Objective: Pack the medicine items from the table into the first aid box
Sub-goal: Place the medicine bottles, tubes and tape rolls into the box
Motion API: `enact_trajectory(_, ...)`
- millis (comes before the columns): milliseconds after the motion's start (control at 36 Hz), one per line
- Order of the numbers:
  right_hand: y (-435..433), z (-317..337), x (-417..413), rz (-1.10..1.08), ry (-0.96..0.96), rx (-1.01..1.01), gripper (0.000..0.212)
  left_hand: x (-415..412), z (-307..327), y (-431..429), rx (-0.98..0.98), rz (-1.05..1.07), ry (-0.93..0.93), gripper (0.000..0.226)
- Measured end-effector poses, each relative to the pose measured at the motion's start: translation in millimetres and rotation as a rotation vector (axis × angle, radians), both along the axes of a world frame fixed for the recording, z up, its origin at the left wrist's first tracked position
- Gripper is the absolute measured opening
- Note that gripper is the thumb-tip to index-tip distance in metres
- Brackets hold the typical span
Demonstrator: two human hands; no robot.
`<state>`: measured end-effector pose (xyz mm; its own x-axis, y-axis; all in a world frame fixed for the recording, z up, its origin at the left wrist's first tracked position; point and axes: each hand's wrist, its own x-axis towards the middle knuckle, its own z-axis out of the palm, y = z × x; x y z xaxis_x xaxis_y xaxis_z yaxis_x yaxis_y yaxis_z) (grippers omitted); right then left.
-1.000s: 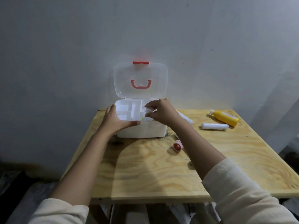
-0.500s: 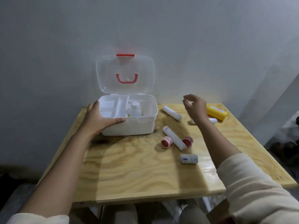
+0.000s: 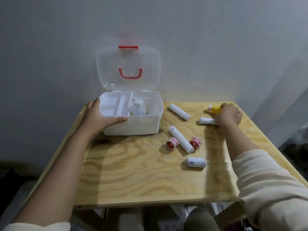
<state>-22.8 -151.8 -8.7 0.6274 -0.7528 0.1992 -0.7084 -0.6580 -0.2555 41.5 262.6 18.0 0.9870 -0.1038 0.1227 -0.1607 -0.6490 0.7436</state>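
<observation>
The white first aid box (image 3: 150, 125) stands open at the table's back left, its clear lid (image 3: 128, 67) upright with a red handle. A small white bottle (image 3: 138, 107) sits inside. My left hand (image 3: 100, 119) grips the box's front left corner. My right hand (image 3: 228, 116) is closed around a yellow bottle (image 3: 215, 109) at the back right, next to a white roll (image 3: 207, 121). Two long white rolls (image 3: 179, 112) (image 3: 180, 141), two small red-and-white tape rolls (image 3: 171, 143) (image 3: 195, 142) and a short labelled white roll (image 3: 195, 162) lie on the table.
The plywood table (image 3: 133, 180) stands against a grey wall (image 3: 216, 47). Its front edge runs just above my lap. Dark floor lies to the left and right of the table.
My right hand has left the box, swung to the back right and come down on the yellow bottle. The view has shifted, so more of the items show. My left hand stays on the box.
</observation>
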Motion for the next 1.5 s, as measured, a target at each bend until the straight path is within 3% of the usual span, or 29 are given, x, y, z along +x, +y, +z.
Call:
enact_trajectory(111,4,7,-2,0.012,-0.069,0.047,0.032,-1,0,-1,-0.025,-0.015,-0.026,0.122)
enact_trajectory(361,62,61,-8,0.304,-0.694,0.351,0.029,-7,6,-5,-0.055,-0.022,-0.032,0.108)
enact_trajectory(556,134,91,-8,0.629,-0.824,0.56,0.04,-15,11,-6,-0.069,-0.031,-0.045,0.105)
enact_trajectory(778,173,88,-3,0.9,-0.663,0.579,0.042,-14,12,-4,-0.103,-0.029,-0.045,0.105)
enact_trajectory(972,178,78,0,0.989,-0.405,0.511,0.043,-13,10,-5,-0.069,-0.023,-0.028,0.109)
enact_trajectory(1333,186,71,0,0.999,-0.204,0.426,0.028,-17,14,-6,-0.028,-0.032,-0.015,0.111)
enact_trajectory(1500,188,68,3,0.977,-0.222,0.312,0.017,-20,16,-7,-0.01,-0.034,-0.021,0.111)
